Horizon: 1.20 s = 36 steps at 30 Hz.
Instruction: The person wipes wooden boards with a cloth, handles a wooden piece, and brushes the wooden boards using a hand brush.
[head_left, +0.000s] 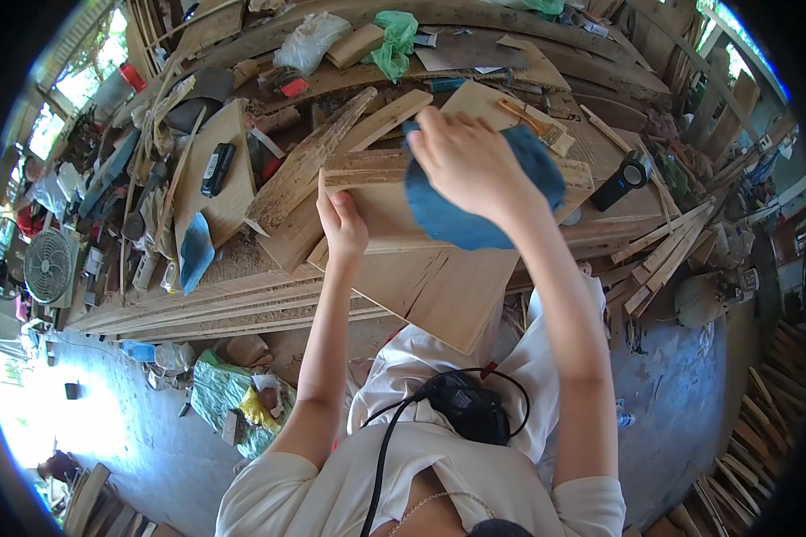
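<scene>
A pale wooden board stands on edge on the cluttered workbench, its long narrow side facing up. My left hand is closed around its left end, with the thumb on the near face. Over the board's middle, my right hand grips a blue sheet of sandpaper, which drapes over the top edge and down the near face. Some right fingertips are hidden behind the hand and board. Below lies a flat plywood piece, jutting past the bench edge towards my lap.
A paintbrush and a black cylindrical device lie at the right. Leftward are another blue sandpaper piece, a black handheld device and a rough plank. Plastic bags and scrap wood crowd the back; a fan stands far left.
</scene>
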Each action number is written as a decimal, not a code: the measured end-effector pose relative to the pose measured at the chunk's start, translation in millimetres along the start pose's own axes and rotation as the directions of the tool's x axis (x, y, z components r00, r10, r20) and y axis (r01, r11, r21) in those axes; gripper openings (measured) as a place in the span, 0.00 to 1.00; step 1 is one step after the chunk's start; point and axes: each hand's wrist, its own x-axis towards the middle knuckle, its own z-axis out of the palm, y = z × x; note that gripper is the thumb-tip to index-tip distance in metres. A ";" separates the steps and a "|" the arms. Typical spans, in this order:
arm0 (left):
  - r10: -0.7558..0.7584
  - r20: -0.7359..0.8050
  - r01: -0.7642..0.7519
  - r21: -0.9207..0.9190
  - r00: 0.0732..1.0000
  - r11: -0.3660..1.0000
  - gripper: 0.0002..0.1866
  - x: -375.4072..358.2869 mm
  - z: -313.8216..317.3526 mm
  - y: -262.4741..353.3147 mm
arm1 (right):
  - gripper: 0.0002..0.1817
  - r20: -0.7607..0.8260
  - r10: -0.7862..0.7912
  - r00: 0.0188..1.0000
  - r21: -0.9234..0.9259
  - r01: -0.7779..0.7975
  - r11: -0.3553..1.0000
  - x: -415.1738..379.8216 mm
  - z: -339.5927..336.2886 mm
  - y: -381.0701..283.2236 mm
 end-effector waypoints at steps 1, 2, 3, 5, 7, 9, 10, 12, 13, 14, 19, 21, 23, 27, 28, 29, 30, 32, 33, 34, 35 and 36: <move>-0.010 -0.003 0.010 0.018 1.000 1.000 0.35 -0.5 -0.2 0.5 | 0.16 0.127 0.061 0.990 0.013 -0.063 0.998 -2.7 -10.0 8.0; -0.030 -0.004 0.030 0.029 1.000 0.999 0.35 -0.7 -0.8 0.1 | 0.15 -0.006 0.040 0.999 -0.002 -0.040 0.999 -10.0 -0.6 23.3; -0.050 -0.005 0.051 0.040 0.999 0.998 0.35 -1.0 -1.3 -0.2 | 0.14 -0.046 0.030 0.999 -0.029 -0.031 0.999 -13.7 -0.8 27.2; -0.079 -0.002 0.079 0.041 0.997 0.996 0.35 -3.3 -2.6 -0.9 | 0.13 -0.088 0.013 0.996 -0.049 -0.018 0.999 -15.8 0.4 28.4; -0.022 -0.009 0.022 0.020 1.000 1.000 0.34 0.7 1.5 2.1 | 0.13 -0.104 0.006 0.995 -0.030 -0.009 0.999 -11.0 2.6 20.4; -0.015 0.005 0.015 0.009 1.000 1.000 0.34 2.9 0.5 -2.2 | 0.13 -0.130 -0.038 0.991 -0.054 0.031 0.998 -5.7 7.0 12.0; -0.061 0.027 0.061 0.015 0.998 0.998 0.34 -0.5 -2.7 -10.3 | 0.13 -0.143 -0.059 0.988 -0.065 0.050 0.997 -4.1 8.8 9.3; -0.040 0.018 0.040 0.020 0.999 0.999 0.34 0.1 -4.2 -13.8 | 0.13 -0.129 -0.034 0.991 -0.022 0.031 0.999 -1.9 9.2 8.5; 0.028 -0.013 -0.028 0.019 1.000 0.999 0.34 4.6 0.3 -8.8 | 0.13 -0.115 -0.028 0.993 -0.016 0.027 1.000 -1.6 8.3 8.7; 0.041 -0.022 -0.041 0.021 0.999 0.999 0.34 4.1 1.2 -8.5 | 0.13 -0.100 -0.021 0.995 -0.010 0.020 1.000 -2.0 7.4 9.0; -0.031 0.045 0.031 -0.007 0.998 0.999 0.35 0.1 -1.8 -11.8 | 0.13 -0.100 -0.026 0.995 -0.006 0.026 1.000 0.4 6.9 6.3; -0.051 0.046 0.051 0.003 0.998 0.999 0.35 -0.7 -3.0 -13.3 | 0.14 -0.097 -0.044 0.994 0.001 0.044 0.999 2.4 7.7 3.8; -0.079 0.006 0.079 0.068 0.997 0.995 0.34 -8.0 -6.0 -20.4 | 0.14 -0.083 -0.061 0.995 0.004 0.062 0.998 4.3 6.8 0.1; -0.052 -0.078 0.061 0.118 0.996 0.991 0.26 -11.6 -6.2 -12.9 | 0.14 0.034 0.021 0.999 0.115 -0.025 0.993 5.6 1.1 1.3; -0.024 -0.136 0.032 0.057 0.990 0.998 0.22 -3.5 2.2 17.6 | 0.14 0.042 0.033 0.999 0.154 -0.039 0.987 5.0 -0.4 1.4; 0.002 -0.196 -0.003 -0.004 0.981 1.000 0.19 3.3 6.5 41.5 | 0.15 0.049 0.044 0.998 0.191 -0.053 0.980 5.6 -2.0 2.3; 0.121 -0.177 -0.097 0.143 0.977 0.985 0.15 4.9 3.6 52.5 | 0.15 0.054 0.060 0.997 0.225 -0.071 0.972 6.0 -2.7 3.0; 0.341 -0.090 -0.275 0.419 0.936 0.865 0.09 6.2 -4.7 70.4 | 0.16 0.068 0.090 0.994 0.294 -0.106 0.950 6.4 -4.0 3.7; 0.365 -0.022 -0.307 0.493 0.931 0.814 0.05 7.7 -5.8 82.5 | 0.17 0.074 0.107 0.991 0.321 -0.125 0.939 6.5 -5.1 3.5; 0.269 0.033 -0.247 0.518 0.963 0.819 0.04 7.0 -4.6 94.5 | 0.18 0.081 0.124 0.989 0.347 -0.144 0.927 7.1 -6.7 3.3; 0.168 0.086 -0.188 0.545 0.982 0.817 0.04 5.1 -1.1 106.2 | 0.19 0.088 0.141 0.986 0.373 -0.163 0.913 7.4 -7.2 3.4; 0.066 0.135 -0.132 0.573 0.989 0.809 0.06 2.7 3.5 112.3 | 0.19 0.085 0.144 0.986 0.386 -0.166 0.908 7.6 -6.8 4.1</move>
